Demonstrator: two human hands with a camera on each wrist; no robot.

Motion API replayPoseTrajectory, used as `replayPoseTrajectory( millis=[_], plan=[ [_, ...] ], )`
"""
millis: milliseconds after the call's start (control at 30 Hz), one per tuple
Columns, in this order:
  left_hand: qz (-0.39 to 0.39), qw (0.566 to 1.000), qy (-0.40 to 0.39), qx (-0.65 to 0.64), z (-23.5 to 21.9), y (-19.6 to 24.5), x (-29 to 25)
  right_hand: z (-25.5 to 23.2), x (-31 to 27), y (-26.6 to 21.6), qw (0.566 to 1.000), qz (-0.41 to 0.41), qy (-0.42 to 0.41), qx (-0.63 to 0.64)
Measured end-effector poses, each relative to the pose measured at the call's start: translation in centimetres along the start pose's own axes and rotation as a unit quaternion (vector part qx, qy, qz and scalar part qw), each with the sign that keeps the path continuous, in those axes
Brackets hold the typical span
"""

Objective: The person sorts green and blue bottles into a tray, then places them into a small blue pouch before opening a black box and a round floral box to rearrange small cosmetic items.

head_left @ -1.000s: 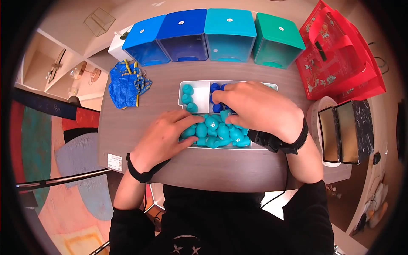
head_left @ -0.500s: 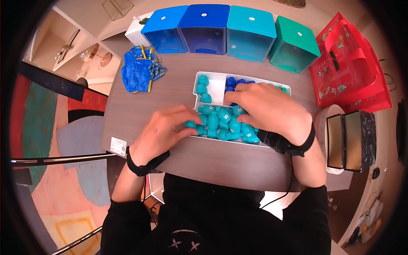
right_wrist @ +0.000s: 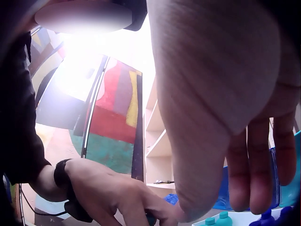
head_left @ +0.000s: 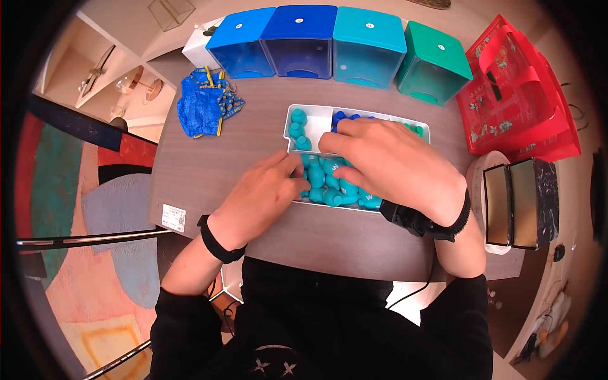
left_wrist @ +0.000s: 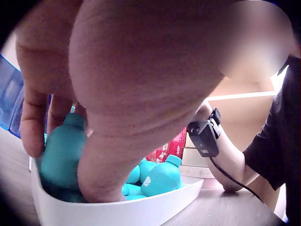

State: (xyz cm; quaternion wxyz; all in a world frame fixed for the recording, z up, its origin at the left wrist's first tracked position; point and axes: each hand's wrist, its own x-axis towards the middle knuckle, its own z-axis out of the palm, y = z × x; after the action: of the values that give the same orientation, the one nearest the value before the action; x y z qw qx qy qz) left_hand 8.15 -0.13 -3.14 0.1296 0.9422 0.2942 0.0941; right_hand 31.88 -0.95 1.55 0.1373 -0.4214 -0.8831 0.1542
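Observation:
A white divided tray [head_left: 322,126] holds small bottle-shaped teal pieces [head_left: 332,196], some marked with a white W, in its long front compartment. My left hand [head_left: 259,199] reaches into that compartment's left end; in the left wrist view its thumb and fingers pinch a teal bottle [left_wrist: 63,150]. Over the tray's middle and right side hovers my right hand [head_left: 399,158], with nothing seen between its extended fingers [right_wrist: 261,188]. It partly hides the dark blue bottles [head_left: 339,118] and green bottles [head_left: 415,130] behind. Several teal bottles [head_left: 303,142] stand in the back-left compartment.
Four lidded bins stand along the back: light blue [head_left: 244,47], dark blue [head_left: 297,44], teal [head_left: 367,50] and green [head_left: 437,63]. A folded blue bag [head_left: 197,107] lies at left. At right are a red gift bag [head_left: 519,95] and a dark-edged box [head_left: 529,202].
My left hand has moved in to the right, and its fingers have closed at the front compartment's left end. The right hand has shifted slightly left over the tray. The head view has shifted.

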Motion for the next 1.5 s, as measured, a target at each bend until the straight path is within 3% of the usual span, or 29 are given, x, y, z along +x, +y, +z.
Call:
replayPoseTrajectory(
  millis=[100,167,200,267,500,567,900,1167,1500],
  plan=[
    [-0.012,1.0,-0.023,0.014,0.3,0.3,0.1,0.1,-0.3,0.4,1.0,0.004,0.009,-0.008],
    [-0.149,0.984,-0.016,-0.096,1.0,0.4,-0.1,0.0,-0.3,0.5,1.0,0.009,0.008,-0.006],
    [-0.149,0.984,-0.017,-0.097,0.8,0.4,-0.2,0.0,-0.4,0.5,1.0,0.014,0.006,-0.005],
    [-0.009,0.999,-0.041,-0.015,0.0,-0.1,-0.4,0.0,-0.4,0.5,1.0,0.011,0.009,-0.006],
    [-0.005,0.996,-0.071,-0.06,-0.7,-0.2,-0.3,0.0,-0.8,0.6,1.0,0.0,0.03,-0.002],
    [-0.01,0.993,-0.024,-0.116,-0.4,-0.4,-0.4,-0.2,-0.7,0.7,1.0,0.005,0.029,-0.004],
    [0.015,0.998,0.013,-0.065,-0.5,-0.5,-1.3,0.1,-0.9,0.7,0.999,0.006,0.031,-0.011],
    [-0.009,1.0,-0.019,0.002,-1.5,-0.1,-1.6,0.0,-0.6,0.8,1.0,0.009,0.017,-0.007],
    [-0.016,0.999,0.026,-0.031,-1.8,-0.6,0.0,-0.3,-0.7,0.6,1.0,0.015,0.014,-0.013]
  ],
)
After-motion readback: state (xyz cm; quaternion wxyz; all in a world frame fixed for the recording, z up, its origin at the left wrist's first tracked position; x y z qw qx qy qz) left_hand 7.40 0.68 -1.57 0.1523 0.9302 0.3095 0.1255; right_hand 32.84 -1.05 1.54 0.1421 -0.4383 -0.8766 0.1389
